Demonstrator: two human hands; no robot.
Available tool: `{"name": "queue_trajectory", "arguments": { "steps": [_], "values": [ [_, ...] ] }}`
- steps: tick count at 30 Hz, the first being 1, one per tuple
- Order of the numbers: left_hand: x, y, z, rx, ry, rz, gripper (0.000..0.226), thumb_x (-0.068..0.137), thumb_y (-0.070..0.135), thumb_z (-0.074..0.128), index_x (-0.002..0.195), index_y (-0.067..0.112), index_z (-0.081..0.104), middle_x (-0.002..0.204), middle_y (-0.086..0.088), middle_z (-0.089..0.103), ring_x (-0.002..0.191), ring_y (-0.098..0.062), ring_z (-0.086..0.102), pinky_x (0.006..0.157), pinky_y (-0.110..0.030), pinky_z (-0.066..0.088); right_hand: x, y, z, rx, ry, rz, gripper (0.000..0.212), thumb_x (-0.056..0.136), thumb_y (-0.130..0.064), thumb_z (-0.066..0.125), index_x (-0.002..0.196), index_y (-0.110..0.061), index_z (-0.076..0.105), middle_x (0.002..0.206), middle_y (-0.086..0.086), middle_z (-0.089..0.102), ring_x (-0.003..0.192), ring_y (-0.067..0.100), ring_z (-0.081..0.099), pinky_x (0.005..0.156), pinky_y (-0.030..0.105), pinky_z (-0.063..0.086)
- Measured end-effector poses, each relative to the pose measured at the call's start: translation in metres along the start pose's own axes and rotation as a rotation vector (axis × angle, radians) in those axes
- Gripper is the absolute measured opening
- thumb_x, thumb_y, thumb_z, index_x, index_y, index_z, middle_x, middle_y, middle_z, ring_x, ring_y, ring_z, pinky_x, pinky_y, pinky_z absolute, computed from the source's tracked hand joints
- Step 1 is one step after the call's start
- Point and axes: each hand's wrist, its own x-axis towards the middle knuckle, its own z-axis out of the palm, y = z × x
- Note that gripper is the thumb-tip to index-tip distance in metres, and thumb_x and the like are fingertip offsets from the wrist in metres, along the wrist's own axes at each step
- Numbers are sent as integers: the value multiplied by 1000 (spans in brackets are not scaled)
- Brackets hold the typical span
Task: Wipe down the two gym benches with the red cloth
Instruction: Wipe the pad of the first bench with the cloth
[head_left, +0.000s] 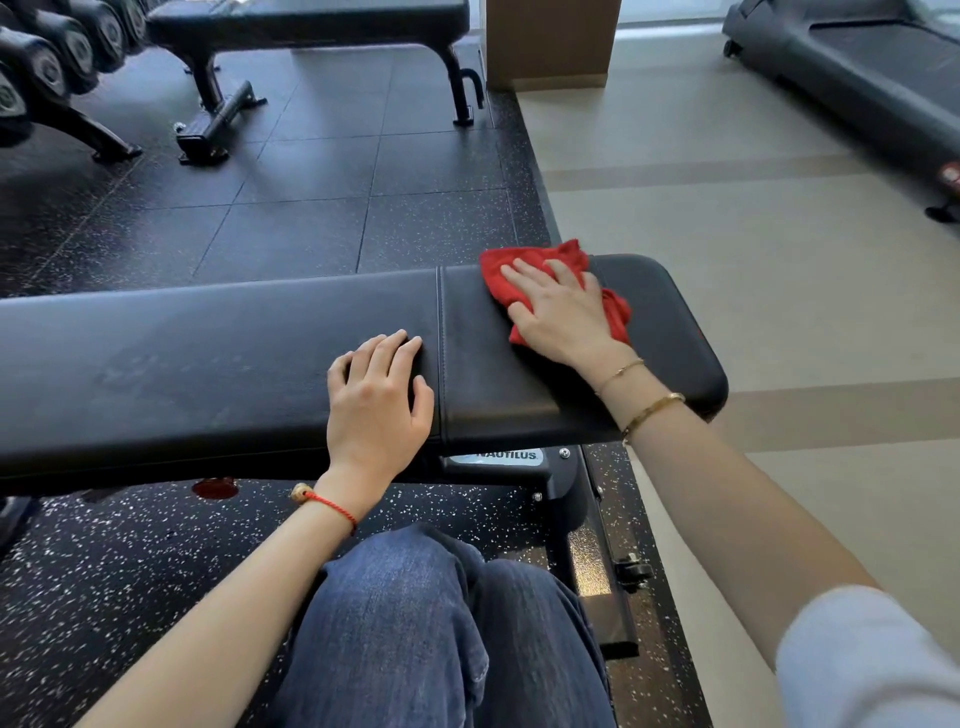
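Cloth: red cloth (519, 273), crumpled, lying on the right end section of the near bench, its upper edge reaching the far edge of the pad.
Right hand: right hand (558, 314) flat on the cloth, fingers straight and spread, pressing it to the pad; two thin gold bracelets on the wrist.
Left hand: left hand (376, 395) palm down on the bare pad just left of the stitched seam, fingers lightly bent, holding nothing; red cord bracelet on the wrist.
Near bench: near bench (208, 358), black padded top running across the view, a seam dividing the long section from the short right end; a "NAUTILUS" plate on the frame below.
Far bench: far bench (311, 21), black, at top, well apart from the near one.
Dumbbells: dumbbells (47, 67) racked at top left, beside the far bench.
Treadmill: treadmill (857, 67) at top right on the pale floor.
Floor: dark speckled mat (130, 545) under both benches.
Person: knees in blue jeans (415, 623), just before the near bench.
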Motion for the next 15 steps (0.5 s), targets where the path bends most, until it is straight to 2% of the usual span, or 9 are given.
{"name": "queue_trajectory", "arguments": {
  "steps": [4,8,11,15],
  "values": [
    [0,-1,1,-1,-9,-1,44,93,29,44,131,15,61,139,-2,60,130,-24,53,110,-48,37,-38,-34,9,-4,-1,-212,56,94,-42,37,149,-41,28,157,-18,26,146,17,20,117,49,14],
    [-1,-3,2,-14,4,7,44,94,30,43,131,14,62,140,-3,60,131,-24,53,111,-47,36,-84,-19,7,19,-1,-353,61,87,-45,32,148,-44,30,155,-22,29,146,12,22,117,42,14],
    [-2,-1,2,-8,-5,8,45,95,30,41,132,14,61,141,-4,59,132,-25,52,112,-47,35,-77,10,-2,24,5,-258,60,87,-45,34,147,-44,31,155,-22,30,145,13,23,117,41,17],
    [-2,-1,0,3,-30,15,46,96,30,39,134,13,60,142,-6,58,132,-26,51,112,-49,35,-27,24,-6,20,-8,14,52,97,-41,36,149,-42,29,158,-19,23,147,18,17,117,47,14]
  ]
}}
